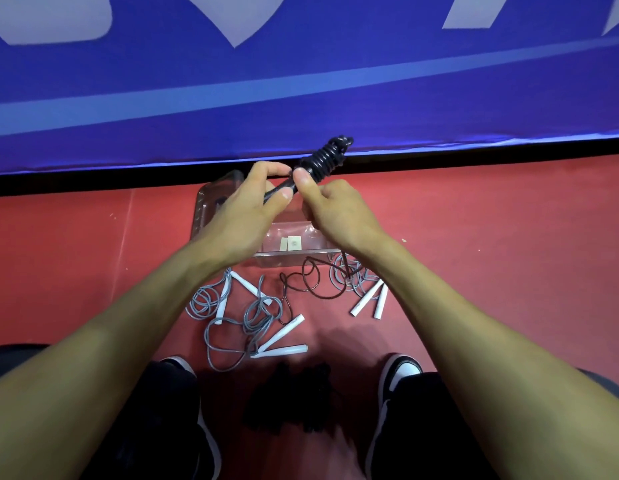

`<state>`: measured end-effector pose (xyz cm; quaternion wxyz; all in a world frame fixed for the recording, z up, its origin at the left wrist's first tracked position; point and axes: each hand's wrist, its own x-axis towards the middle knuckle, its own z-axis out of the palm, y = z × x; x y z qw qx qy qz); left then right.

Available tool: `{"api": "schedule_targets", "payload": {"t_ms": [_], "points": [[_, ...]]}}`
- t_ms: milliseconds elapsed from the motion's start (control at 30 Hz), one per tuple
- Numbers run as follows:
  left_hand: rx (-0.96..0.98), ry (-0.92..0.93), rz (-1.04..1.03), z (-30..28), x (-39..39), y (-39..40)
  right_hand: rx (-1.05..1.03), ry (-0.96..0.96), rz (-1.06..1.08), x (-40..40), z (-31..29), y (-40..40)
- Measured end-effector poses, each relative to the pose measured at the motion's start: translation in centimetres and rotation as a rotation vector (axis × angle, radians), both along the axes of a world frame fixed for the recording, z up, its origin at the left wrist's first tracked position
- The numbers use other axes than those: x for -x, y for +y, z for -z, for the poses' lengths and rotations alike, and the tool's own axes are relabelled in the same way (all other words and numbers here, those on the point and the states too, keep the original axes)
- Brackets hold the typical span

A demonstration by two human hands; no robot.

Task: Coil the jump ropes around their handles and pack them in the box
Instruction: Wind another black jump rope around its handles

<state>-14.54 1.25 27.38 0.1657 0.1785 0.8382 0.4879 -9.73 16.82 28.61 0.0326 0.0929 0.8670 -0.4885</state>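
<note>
My left hand [256, 199] grips the black handles of a dark jump rope [327, 155], whose cord is wound in tight coils around their upper end. My right hand [330, 206] pinches the cord just below the coils; the loose dark cord [309, 280] trails down to the red floor. Under both hands stands a clear plastic box [294, 252], partly hidden. On the floor in front of it lie grey jump ropes with white handles: one at the left [211, 301], one in the middle [263, 327], one at the right [365, 296].
A blue banner [301, 91] with a black lower edge runs across behind the box. My shoes [399, 372] and dark trouser legs frame the bottom. A dark blurred shape [290, 393] lies between my feet.
</note>
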Motion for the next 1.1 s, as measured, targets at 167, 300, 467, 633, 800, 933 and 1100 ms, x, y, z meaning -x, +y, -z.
{"api": "schedule_targets", "payload": {"t_ms": [167,300,467,633,800,933,1100], "points": [[-0.019,-0.008,0.021,-0.8,0.1,-0.5,-0.033,0.01,-0.029,-0.1,0.2,0.0],[0.1,0.113,-0.009,-0.8,-0.1,-0.6,0.031,-0.062,-0.08,-0.3,0.5,-0.2],[0.125,0.177,-0.07,-0.9,-0.9,-0.2,-0.001,0.009,-0.153,-0.2,0.0,-0.6],[0.005,0.036,-0.025,-0.9,-0.5,-0.4,-0.125,0.009,-0.149,-0.3,-0.2,-0.2],[-0.15,-0.04,-0.143,-0.5,-0.1,-0.1,-0.141,0.041,-0.215,-0.3,0.1,0.1],[-0.165,-0.064,-0.039,-0.1,-0.1,-0.1,-0.168,0.128,-0.171,0.0,0.2,-0.1],[-0.437,-0.341,0.009,-1.0,-0.7,0.4,0.079,0.057,-0.152,0.6,0.6,0.0]]}}
